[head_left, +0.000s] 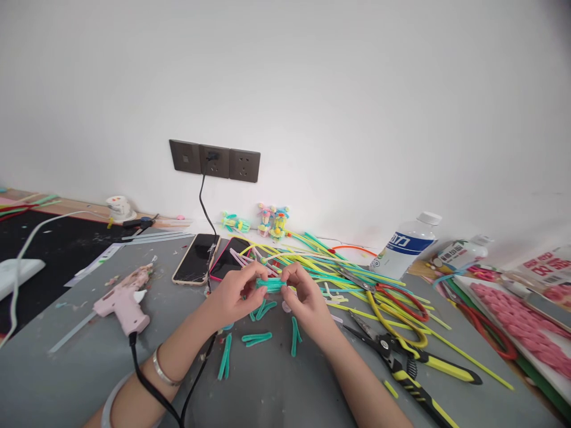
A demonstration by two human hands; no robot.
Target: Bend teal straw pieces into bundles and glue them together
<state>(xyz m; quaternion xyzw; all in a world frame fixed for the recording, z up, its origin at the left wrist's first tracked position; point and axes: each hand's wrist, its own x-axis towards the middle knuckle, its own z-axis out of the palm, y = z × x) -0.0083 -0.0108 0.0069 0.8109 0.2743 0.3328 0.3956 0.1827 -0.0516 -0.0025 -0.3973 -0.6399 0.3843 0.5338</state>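
Note:
Both my hands meet over the grey table [276, 386] and pinch the same short teal pipe-cleaner piece [270, 285]. My left hand [236, 295] grips its left end with closed fingers. My right hand [304, 299] grips its right end, fingers also closed. Several bent teal pieces [257, 339] lie on the table just below my hands. A heap of yellow, green and teal pipe cleaners [330, 264] spreads out beyond my right hand.
A pink glue gun [124, 302] lies at the left, its black cord running past my left wrist. Two phones [196, 257] lie behind my hands. Yellow-handled pliers [401, 368] and red-and-yellow scissors [392, 300] lie at the right, a lying water bottle [408, 244] and pink craft pieces [517, 321] farther right.

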